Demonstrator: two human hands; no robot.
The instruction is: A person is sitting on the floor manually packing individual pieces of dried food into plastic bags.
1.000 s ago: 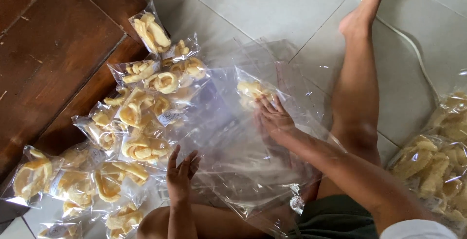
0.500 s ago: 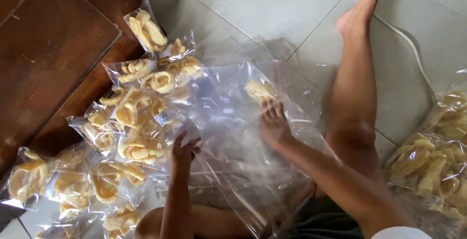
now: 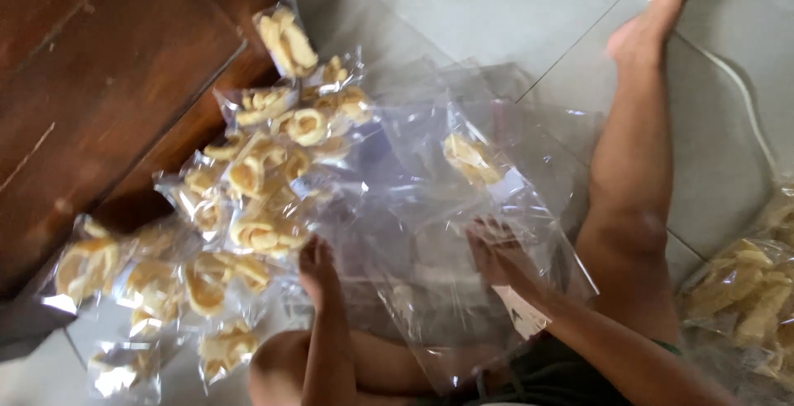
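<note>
Both the left hand (image 3: 318, 261) and the right hand (image 3: 495, 250) press open-fingered on the clear plastic bags (image 3: 430, 232) spread on the floor, with packed cracker bags (image 3: 248, 199) heaped at ten o'clock.

brown wooden step (image 3: 107, 83) | grey tiled floor (image 3: 496, 1) | white cable (image 3: 744, 100), perhaps a cord | blurred cracker bags, right edge (image 3: 744, 298)

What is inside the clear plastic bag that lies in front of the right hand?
The clear plastic bag holds a few yellow crackers. The right hand rests on the plastic; what lies beneath is hidden.
</note>
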